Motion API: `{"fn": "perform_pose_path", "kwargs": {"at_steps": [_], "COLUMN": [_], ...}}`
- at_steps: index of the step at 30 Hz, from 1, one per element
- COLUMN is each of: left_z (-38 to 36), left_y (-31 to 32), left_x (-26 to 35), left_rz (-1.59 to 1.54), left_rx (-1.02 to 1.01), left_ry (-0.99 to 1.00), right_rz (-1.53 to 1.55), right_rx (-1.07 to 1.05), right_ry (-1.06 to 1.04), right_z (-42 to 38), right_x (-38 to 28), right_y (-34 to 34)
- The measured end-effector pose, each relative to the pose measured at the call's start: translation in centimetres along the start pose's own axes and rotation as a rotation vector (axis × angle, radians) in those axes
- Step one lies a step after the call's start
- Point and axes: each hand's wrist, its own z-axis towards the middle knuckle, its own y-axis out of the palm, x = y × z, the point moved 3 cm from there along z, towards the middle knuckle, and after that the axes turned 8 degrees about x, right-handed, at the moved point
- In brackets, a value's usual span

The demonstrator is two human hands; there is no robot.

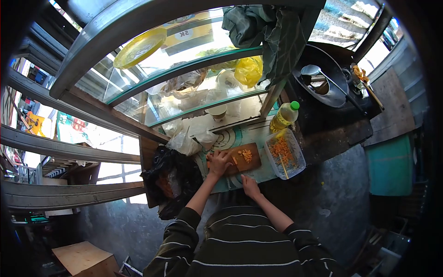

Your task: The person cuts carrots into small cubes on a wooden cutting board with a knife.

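On the brown cutting board point(254, 165) my left hand point(219, 163) presses down with bent fingers, steadying an orange strip of food point(234, 160) that looks like carrot. Small diced orange pieces point(246, 155) lie in a heap on the board, right of that hand. My right hand point(250, 187) is closed at the board's front edge; what it grips is hidden by the fingers. A clear plastic container point(300, 162) to the right holds chopped orange bits point(281, 151), with a pale yellow stick-like handle point(284, 169) lying in it.
A bottle of yellow liquid point(284, 117) with a green cap stands behind the container. Far right, a wok point(334, 98) with a ladle point(311, 70) sits on a dark stove. A black plastic bag point(184, 180) lies left of the board. A glass display case point(203, 111) rises behind it.
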Motion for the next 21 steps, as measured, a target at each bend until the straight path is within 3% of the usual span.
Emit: {"fn": "perform_pose_path", "kwargs": {"at_steps": [2, 4, 8, 12, 14, 16, 21], "left_z": [0.9, 0.8, 1.2, 1.2, 0.6, 0.0, -1.0], "left_y": [-0.4, 1.5, 2.7, 1.4, 1.5, 1.9, 2.5], "left_x": [0.1, 0.0, -0.2, -0.1, 0.6, 0.9, 3.4], "left_rz": [0.042, -0.009, -0.017, -0.044, -0.031, -0.159, -0.260], "left_rx": [0.002, -0.184, -0.244, -0.138, -0.088, -0.022, 0.063], "left_ry": [0.097, 0.478, 0.515, 0.403, 0.341, 0.001, -0.191], "right_rz": [0.010, 0.005, 0.022, -0.002, -0.051, -0.037, -0.042], "right_rx": [0.010, 0.001, -0.027, -0.063, -0.046, -0.012, 0.045], "right_ry": [-0.007, 0.000, -0.040, -0.028, 0.125, 0.131, 0.099], "right_z": [0.1, 0.2, 0.1, -1.6, -2.8, -2.7, -1.2], "right_x": [0.5, 0.4, 1.6, 3.1, 3.2, 3.2, 1.8], "right_y": [0.1, 0.1, -0.1, -2.3, -4.4, -4.5, -3.5]}}
